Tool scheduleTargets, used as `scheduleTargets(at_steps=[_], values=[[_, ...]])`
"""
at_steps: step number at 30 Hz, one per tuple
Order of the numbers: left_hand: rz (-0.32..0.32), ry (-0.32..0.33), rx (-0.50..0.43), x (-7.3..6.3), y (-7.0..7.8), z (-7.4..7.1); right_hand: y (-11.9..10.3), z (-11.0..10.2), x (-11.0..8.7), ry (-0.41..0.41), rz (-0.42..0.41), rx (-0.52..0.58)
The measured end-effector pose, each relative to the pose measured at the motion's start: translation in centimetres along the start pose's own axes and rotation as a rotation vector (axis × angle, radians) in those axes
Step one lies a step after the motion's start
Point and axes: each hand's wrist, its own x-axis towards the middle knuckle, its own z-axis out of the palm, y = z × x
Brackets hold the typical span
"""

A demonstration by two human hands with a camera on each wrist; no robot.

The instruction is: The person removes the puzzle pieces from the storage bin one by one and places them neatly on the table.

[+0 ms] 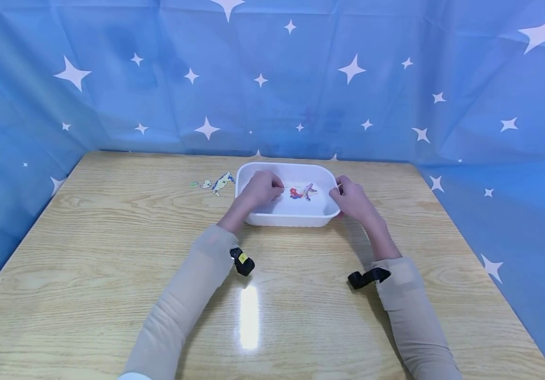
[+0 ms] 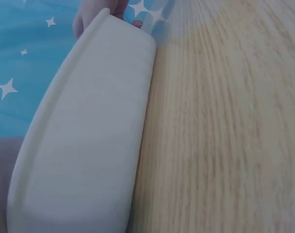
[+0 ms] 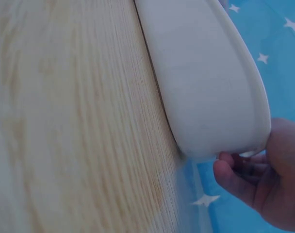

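Note:
A white rectangular plastic basin (image 1: 296, 220) stands on the wooden table. My left hand (image 1: 261, 189) reaches over its near left wall, thumb and fingertips pinched together inside; a thin sliver seems to show at the tips, but its kind is too small to tell. In the basin lie a red cutout (image 1: 295, 193) and a purple-and-pink cutout (image 1: 309, 191), both flat. At the basin's right end, my right hand (image 1: 352, 198) grips the rim, fingers curled under it in the right wrist view. The basin's wall (image 2: 89, 116) hides most of the left hand in the left wrist view.
Left of the basin, a blue-and-cream flat cutout (image 1: 222, 183) and smaller pale and green pieces (image 1: 205, 184) lie on the table (image 1: 134, 253). A blue curtain (image 1: 272, 95) with white stars hangs behind the table's far edge and along its sides.

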Motion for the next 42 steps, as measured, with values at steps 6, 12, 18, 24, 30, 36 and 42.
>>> scheduleTargets(at_steps=[6,12,18,24,30,36,42], values=[[0.028,0.017,-0.052,-0.1,-0.1,-0.5,-0.1,0.0,0.0,-0.002,0.001,-0.006],[0.053,0.036,-0.098,-0.4,0.1,-1.2,-0.1,0.0,0.0,-0.005,0.006,0.000],[0.115,0.075,-0.130,-1.1,0.2,-2.0,-0.2,0.0,-0.1,-0.008,0.003,-0.002],[0.137,0.135,-0.166,-2.2,-0.2,-3.1,-0.1,0.1,0.0,0.009,-0.014,0.001],[0.123,0.226,-0.206,-3.1,-1.2,-4.4,-0.1,0.0,-0.1,-0.001,-0.013,0.002],[0.101,0.274,-0.229,-4.1,-3.0,-6.2,-0.1,0.1,-0.1,-0.009,-0.003,0.007],[0.096,0.329,-0.233,-5.3,-5.5,-8.0,-0.2,0.1,-0.1,-0.010,-0.005,0.008]])
